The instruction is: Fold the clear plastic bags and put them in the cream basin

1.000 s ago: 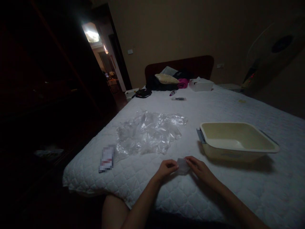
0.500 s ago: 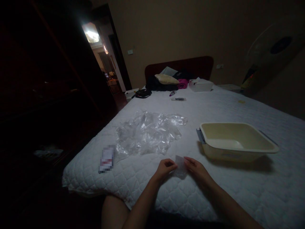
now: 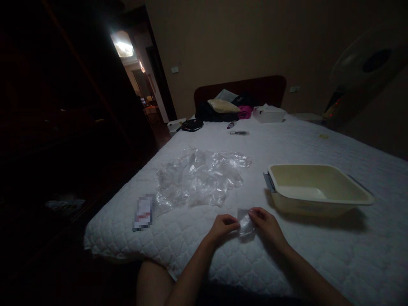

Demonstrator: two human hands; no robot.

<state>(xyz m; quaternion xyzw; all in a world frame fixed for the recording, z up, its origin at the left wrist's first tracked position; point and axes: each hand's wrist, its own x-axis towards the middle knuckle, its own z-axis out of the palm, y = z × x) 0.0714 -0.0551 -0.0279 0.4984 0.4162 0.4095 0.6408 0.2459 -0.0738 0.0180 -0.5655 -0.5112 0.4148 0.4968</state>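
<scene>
A small clear plastic bag (image 3: pixel 245 223) is stretched between my two hands, just above the near part of the white quilted bed. My left hand (image 3: pixel 223 227) pinches its left edge, and my right hand (image 3: pixel 265 224) grips it near the top right corner. Beyond my hands, to the left, a loose spread of crinkled clear plastic bags (image 3: pixel 197 178) lies on the bed. A cream plastic tub (image 3: pixel 318 205) with grey handles rests to the right of my right hand, with nothing visible inside.
A blurred-out flat item (image 3: pixel 143 212) lies near the bed's left edge. Farther back are a small packet (image 3: pixel 239 133), a purple-capped tube (image 3: pixel 230 125), a black coiled item (image 3: pixel 191 125), piled clothes (image 3: pixel 223 106) and a white box (image 3: pixel 268 114). A fan (image 3: pixel 366 63) stands at the right.
My right hand has moved slightly up and to the right, and my left hand slightly right. The small bag has shifted right with them and now looks shinier and more creased.
</scene>
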